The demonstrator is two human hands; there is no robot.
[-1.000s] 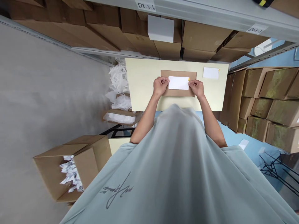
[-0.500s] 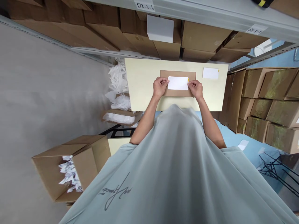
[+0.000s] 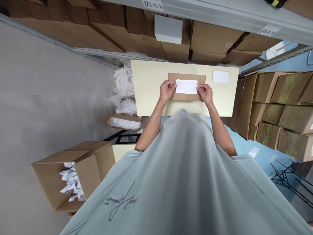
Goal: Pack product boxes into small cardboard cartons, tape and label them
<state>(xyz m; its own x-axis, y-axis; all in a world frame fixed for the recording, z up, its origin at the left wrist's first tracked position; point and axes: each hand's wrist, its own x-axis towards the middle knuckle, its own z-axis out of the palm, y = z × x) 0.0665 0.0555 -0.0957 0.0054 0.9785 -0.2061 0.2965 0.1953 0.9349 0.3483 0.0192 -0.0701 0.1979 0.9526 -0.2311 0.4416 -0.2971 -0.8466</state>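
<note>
A white rectangular sheet with a small yellow tab at its right edge is held over a flat brown cardboard piece on a pale yellow table. My left hand pinches the sheet's left edge. My right hand pinches its right edge near the yellow tab. A second white sheet with a yellow tab lies on the table to the right.
Brown cartons fill the shelf behind the table, with a white box among them. More cartons are stacked on the right. An open carton of white scraps stands at lower left; white scraps are piled left of the table.
</note>
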